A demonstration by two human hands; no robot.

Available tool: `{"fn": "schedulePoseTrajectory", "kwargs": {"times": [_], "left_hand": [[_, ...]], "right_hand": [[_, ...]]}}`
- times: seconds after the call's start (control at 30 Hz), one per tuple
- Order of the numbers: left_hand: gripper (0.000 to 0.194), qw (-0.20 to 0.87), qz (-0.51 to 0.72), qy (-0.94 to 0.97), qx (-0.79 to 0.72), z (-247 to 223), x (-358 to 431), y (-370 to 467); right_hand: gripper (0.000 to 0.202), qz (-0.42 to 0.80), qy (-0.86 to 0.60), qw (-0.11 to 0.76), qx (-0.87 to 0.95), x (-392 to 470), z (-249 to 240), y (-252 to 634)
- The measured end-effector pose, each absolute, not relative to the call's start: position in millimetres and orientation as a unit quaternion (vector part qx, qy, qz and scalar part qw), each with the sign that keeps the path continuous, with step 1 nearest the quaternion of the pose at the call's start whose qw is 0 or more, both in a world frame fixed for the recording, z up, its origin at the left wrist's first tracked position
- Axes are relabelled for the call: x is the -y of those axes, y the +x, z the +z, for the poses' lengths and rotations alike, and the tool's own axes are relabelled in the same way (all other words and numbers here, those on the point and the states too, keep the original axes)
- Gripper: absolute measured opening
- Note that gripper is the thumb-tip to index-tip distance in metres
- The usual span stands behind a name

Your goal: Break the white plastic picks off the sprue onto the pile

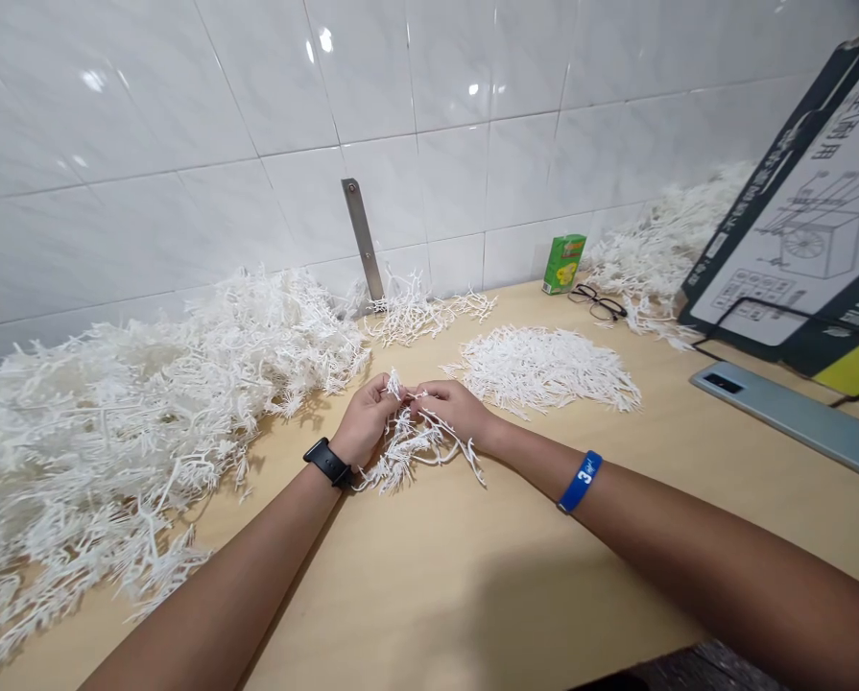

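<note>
My left hand [364,419], below which a black watch circles the wrist, pinches a white branched plastic piece [393,385]. Close against it, my right hand [454,411] has its fingers closed on a thin white stem [447,426] that hangs down to the right. More white branched pieces [407,451] lie on the table beneath both hands. A large heap of white branched pieces [256,355] fills the left side. Right of my hands is a flat pile of small white pieces [548,369].
A metal strip [362,240] stands near the tiled wall, with a small white clump [415,312] beside it. To the right are a green box [564,264], glasses [598,302], another white heap [659,240], a phone [796,413] and a large carton [796,221] on the table [415,595].
</note>
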State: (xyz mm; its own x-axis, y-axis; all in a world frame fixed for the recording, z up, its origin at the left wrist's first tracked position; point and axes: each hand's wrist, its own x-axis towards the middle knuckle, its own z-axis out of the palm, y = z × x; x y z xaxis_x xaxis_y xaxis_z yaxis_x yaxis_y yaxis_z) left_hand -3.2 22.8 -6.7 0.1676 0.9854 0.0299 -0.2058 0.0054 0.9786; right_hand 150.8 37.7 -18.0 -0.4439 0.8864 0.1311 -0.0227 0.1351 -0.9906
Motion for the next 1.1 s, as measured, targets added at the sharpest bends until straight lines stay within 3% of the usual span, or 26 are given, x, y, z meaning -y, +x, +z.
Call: {"fn": "schedulePoseTrajectory", "kwargs": {"times": [0.23, 0.4, 0.5, 0.57, 0.7, 0.8, 0.97, 1.1], "left_hand": [[0.024, 0.563, 0.592, 0.354, -0.454, 1, -32, -14], [0.027, 0.555, 0.547, 0.424, -0.461, 2, -28, -11], [0.031, 0.554, 0.529, 0.446, -0.462, -1, -29, -11], [0.035, 0.556, 0.515, 0.471, -0.452, -4, -29, -11], [0.037, 0.542, 0.481, 0.535, -0.434, -6, -28, -9], [0.037, 0.529, 0.467, 0.552, -0.445, -6, -26, -7], [0.035, 0.551, 0.482, 0.533, -0.424, -4, -25, -6], [0.034, 0.562, 0.499, 0.513, -0.415, -5, -25, -6]], "right_hand": [[0.021, 0.498, -0.323, 0.403, 0.696, -35, -14, 156], [0.019, 0.196, -0.44, 0.465, 0.743, -48, -17, 171], [0.027, 0.125, -0.48, 0.466, 0.732, -52, -17, 176], [0.032, 0.144, -0.465, 0.483, 0.728, -50, -17, 175], [0.022, 0.282, -0.39, 0.503, 0.718, -43, -14, 167], [0.02, 0.337, -0.383, 0.483, 0.712, -41, -14, 164], [0.019, 0.328, -0.414, 0.447, 0.722, -42, -15, 163], [0.016, 0.405, -0.352, 0.389, 0.749, -38, -16, 161]]}}
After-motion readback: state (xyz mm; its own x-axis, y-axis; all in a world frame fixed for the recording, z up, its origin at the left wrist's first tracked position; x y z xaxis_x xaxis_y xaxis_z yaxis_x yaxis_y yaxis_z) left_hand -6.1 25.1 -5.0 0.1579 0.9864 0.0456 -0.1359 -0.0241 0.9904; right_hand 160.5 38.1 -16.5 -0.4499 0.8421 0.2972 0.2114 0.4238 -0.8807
